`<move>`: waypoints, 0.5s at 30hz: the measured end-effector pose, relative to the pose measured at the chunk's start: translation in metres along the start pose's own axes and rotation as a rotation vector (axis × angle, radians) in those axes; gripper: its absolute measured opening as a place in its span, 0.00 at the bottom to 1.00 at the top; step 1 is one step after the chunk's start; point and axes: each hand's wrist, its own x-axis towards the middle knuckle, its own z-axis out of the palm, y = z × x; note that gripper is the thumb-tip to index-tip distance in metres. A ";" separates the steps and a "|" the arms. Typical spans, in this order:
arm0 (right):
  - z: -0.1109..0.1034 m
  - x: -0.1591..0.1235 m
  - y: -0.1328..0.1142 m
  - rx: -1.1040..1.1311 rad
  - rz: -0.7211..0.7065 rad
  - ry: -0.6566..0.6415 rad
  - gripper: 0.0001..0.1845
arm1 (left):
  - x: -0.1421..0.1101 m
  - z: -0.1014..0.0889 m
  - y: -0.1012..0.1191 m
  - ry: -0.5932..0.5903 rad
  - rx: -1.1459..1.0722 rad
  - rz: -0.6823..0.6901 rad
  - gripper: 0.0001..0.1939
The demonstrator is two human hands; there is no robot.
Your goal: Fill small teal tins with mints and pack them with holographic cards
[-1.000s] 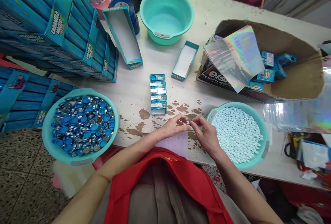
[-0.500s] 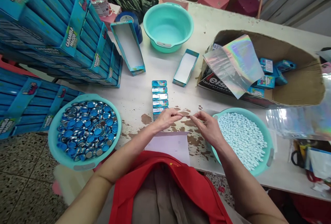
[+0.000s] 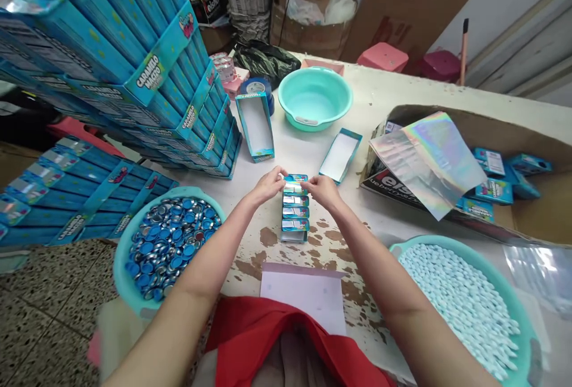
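Observation:
A row of several small blue boxes (image 3: 295, 212) stands on the table in front of me, open tops up, with a blue round shape in the farthest one. My left hand (image 3: 270, 185) pinches at the left end of a small blue box (image 3: 294, 187) near the far end of the row. At that box's right end, the fingers of my right hand (image 3: 323, 191) are closed too. Whatever lies between the fingertips is too small to make out. Toward me, a white sheet (image 3: 304, 291) lies at the table edge.
At left are a basin of blue-and-silver tins (image 3: 172, 247) and stacked blue cartons (image 3: 147, 77). A basin of pale candies (image 3: 460, 297) and a cardboard box (image 3: 536, 208) stand right. Two open blue trays (image 3: 255, 124) and a turquoise basin (image 3: 315, 98) are beyond.
Both hands have moved from beside the near end of the row, where they pinched a tiny thing together, to its far end. They are now apart, one on each side. The view has tilted up.

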 end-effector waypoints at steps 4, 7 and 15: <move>0.010 0.026 -0.018 -0.125 0.059 -0.027 0.12 | 0.023 -0.007 -0.013 0.052 0.179 -0.026 0.12; 0.016 0.031 -0.022 -0.208 0.081 -0.003 0.09 | 0.029 0.000 -0.022 0.061 0.195 -0.053 0.11; 0.030 0.023 0.003 -0.037 0.070 0.296 0.21 | 0.017 0.035 -0.035 0.191 0.220 -0.339 0.17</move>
